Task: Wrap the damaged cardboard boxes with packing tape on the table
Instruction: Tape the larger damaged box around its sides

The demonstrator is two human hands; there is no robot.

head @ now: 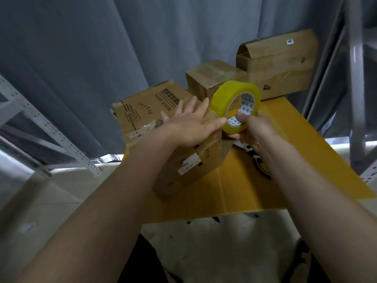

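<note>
Tape roll (234, 106) gripped by right hand (255, 133) fingers (242, 117).

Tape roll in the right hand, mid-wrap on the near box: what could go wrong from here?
1. The left hand only presses flat on the near box, which sits tilted; a hard pull could shift it.
2. The right hand grips the tape roll by its lower rim and core; it could twist and crease the tape.
3. A black-and-yellow tool lies under the right forearm and could get knocked.
</note>
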